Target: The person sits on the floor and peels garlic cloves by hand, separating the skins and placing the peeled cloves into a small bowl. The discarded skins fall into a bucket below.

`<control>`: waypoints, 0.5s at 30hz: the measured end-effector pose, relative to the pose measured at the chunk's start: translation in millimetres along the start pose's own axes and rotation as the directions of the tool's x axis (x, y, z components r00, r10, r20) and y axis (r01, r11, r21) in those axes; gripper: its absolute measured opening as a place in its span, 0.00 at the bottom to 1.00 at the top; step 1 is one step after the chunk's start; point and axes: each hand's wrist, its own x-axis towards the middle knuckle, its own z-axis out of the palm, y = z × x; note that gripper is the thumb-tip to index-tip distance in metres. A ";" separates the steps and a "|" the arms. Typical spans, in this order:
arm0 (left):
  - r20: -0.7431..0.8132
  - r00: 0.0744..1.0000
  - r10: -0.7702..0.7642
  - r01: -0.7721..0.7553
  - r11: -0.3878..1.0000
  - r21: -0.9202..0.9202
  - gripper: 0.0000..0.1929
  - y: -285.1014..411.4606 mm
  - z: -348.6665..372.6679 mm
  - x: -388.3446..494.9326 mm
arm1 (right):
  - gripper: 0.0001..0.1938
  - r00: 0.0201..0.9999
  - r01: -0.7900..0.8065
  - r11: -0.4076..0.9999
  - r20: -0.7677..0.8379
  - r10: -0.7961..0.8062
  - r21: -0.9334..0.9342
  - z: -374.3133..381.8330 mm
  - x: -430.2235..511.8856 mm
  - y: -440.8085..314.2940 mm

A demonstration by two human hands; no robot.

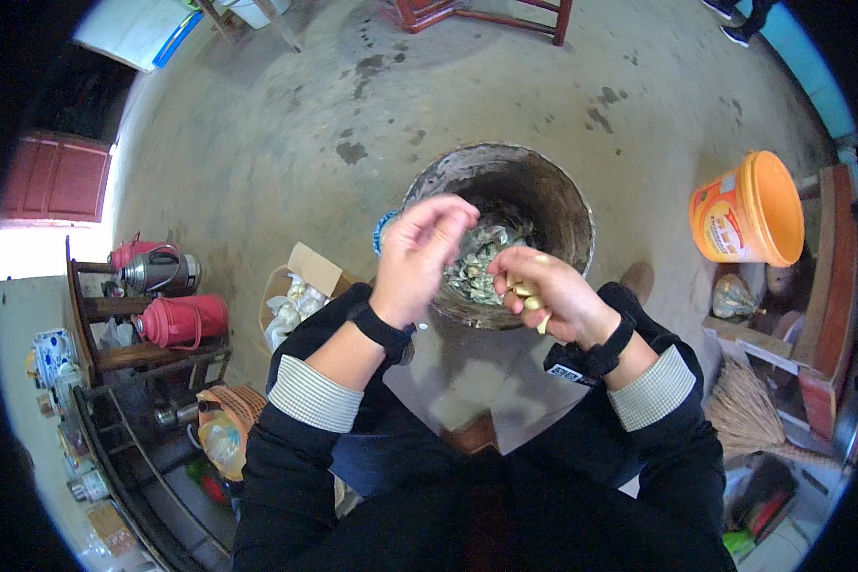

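Note:
In the palm of my right hand [550, 289] lie several peeled garlic cloves [528, 297], with the fingers curled around them. My left hand [425, 250] is over the left part of a round dark tub [500, 318], its fingers bent toward the thumb. It is blurred, so I cannot tell whether something small is pinched there. Pale greenish flaky scraps [482, 264] lie at the bottom of the tub. To the left of my left forearm, a cardboard box [319, 268] holds whole garlic bulbs [297, 304] and white plastic.
An orange bucket [715, 222] stands at the right, above a straw broom [740, 407]. Pink thermos flasks [186, 319] and a steel one [159, 270] sit on a wooden rack at the left. A reddish wooden stool frame [493, 18] and another person's shoe [735, 36] are farther off.

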 end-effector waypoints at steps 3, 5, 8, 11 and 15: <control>-0.206 0.974 0.096 -0.111 0.992 -0.065 0.08 20.9 -23.4 11.7 | 0.07 0.997 -0.073 0.990 0.017 0.076 -0.122 18.3 0.9 16.3; -0.297 0.952 0.075 -0.122 0.982 -0.142 0.08 35.5 -43.8 14.3 | 0.07 0.973 -0.203 0.959 0.067 0.220 -0.198 33.8 4.8 31.3; -0.360 0.930 0.077 -0.173 0.955 -0.241 0.07 51.3 -69.9 10.1 | 0.08 0.932 -0.270 0.849 0.097 0.348 -0.455 57.1 10.5 39.7; -0.401 0.908 0.120 -0.222 0.951 -0.217 0.08 64.3 -96.1 0.2 | 0.10 0.970 -0.192 0.850 0.035 0.240 -0.490 71.9 -3.6 4.5; -0.445 0.882 0.156 -0.303 0.911 -0.280 0.07 74.7 -122.5 -12.1 | 0.12 0.985 0.058 0.860 -0.109 -0.130 -0.507 101.6 -85.1 -61.9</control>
